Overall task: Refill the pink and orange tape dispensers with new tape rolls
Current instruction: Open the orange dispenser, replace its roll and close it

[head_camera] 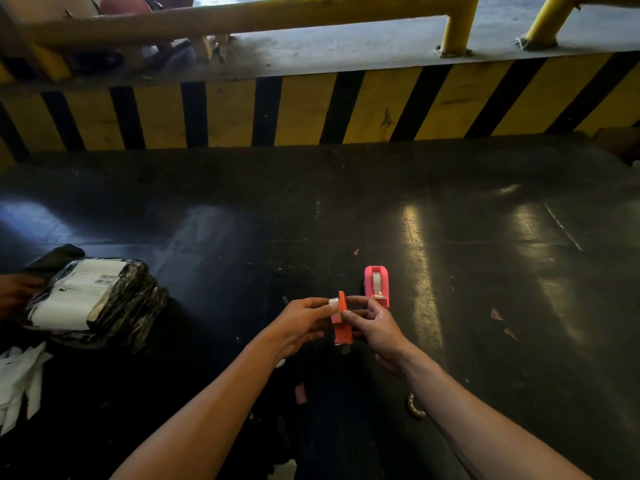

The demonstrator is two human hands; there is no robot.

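A warehouse loading dock: hazard-striped curb [311,109], yellow guard rails [457,26], wrapped parcels [93,299].

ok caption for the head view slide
Both hands hold the orange tape dispenser; pink dispenser rests behind.

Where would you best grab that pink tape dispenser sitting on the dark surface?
Probably across the two flat side walls of the pink tape dispenser, coming down from above. It stands upright and alone, its open top shows the tape roll, and its cutter sits at the near end, so fingers on the sides avoid both.
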